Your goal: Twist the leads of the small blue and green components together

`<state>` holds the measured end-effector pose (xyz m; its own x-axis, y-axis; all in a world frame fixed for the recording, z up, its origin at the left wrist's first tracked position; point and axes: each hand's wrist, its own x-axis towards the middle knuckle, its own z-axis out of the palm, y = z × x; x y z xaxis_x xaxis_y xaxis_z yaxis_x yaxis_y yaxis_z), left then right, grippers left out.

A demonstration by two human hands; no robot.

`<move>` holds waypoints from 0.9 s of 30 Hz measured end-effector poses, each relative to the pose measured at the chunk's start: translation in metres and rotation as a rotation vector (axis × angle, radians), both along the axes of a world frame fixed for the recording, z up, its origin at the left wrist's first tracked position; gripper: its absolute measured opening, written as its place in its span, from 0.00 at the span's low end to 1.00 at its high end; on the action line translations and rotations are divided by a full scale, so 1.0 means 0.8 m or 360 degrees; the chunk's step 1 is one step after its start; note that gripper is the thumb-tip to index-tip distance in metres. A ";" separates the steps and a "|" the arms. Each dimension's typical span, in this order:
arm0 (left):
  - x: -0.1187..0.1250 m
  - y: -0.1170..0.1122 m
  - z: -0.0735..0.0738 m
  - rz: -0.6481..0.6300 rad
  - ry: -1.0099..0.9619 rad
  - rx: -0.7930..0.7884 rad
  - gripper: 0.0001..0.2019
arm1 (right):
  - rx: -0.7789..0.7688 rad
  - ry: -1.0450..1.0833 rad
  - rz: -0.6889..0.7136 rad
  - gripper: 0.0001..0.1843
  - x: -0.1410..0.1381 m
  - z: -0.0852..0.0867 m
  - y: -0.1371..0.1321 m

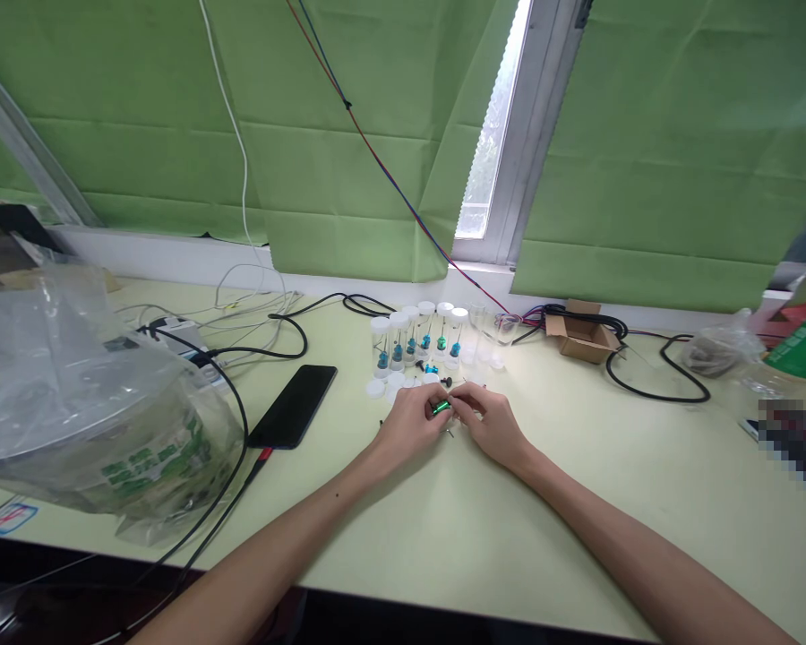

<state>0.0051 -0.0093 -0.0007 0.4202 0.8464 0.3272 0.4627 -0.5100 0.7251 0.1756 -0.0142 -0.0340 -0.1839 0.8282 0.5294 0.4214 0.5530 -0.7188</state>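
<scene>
My left hand (411,421) and my right hand (487,421) meet over the pale green table (578,502), fingers pinched together on a small shiny green part (441,407). Just behind them stands a row of several clear vials (416,339) with white caps and blue or green parts inside. Loose white caps (376,389) and small dark bits lie on the table by the vials.
A black phone (294,405) lies left of my hands. A large clear plastic bag (73,403) fills the left side, with black cables (242,394) around it. A small open cardboard box (581,336) and more cables sit at the back right; a crumpled bag (718,349) is farther right.
</scene>
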 end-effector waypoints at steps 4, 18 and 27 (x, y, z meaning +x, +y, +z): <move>0.000 -0.002 0.001 0.0002 -0.0014 0.0002 0.09 | -0.0018 0.0005 0.0002 0.08 0.000 -0.002 0.001; 0.000 -0.001 0.002 -0.0011 0.0035 0.0013 0.09 | -0.0006 -0.0015 0.0009 0.08 0.000 0.001 -0.001; 0.000 -0.001 0.002 -0.0026 0.0040 0.0008 0.08 | 0.0004 -0.0109 -0.0002 0.09 0.001 -0.003 0.000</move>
